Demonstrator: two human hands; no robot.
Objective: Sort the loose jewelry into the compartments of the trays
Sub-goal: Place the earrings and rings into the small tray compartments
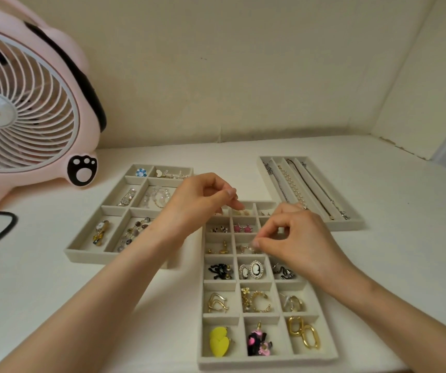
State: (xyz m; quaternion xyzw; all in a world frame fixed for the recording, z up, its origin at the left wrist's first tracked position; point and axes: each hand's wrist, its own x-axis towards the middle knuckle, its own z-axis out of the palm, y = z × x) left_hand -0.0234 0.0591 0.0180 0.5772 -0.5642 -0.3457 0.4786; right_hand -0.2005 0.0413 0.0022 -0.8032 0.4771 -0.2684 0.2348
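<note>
I get just one view. The camera sits on the person's head and looks forward and down at the white table (41,278). It is close to the middle tray (267,361). The wall (243,76) fills the top.
</note>
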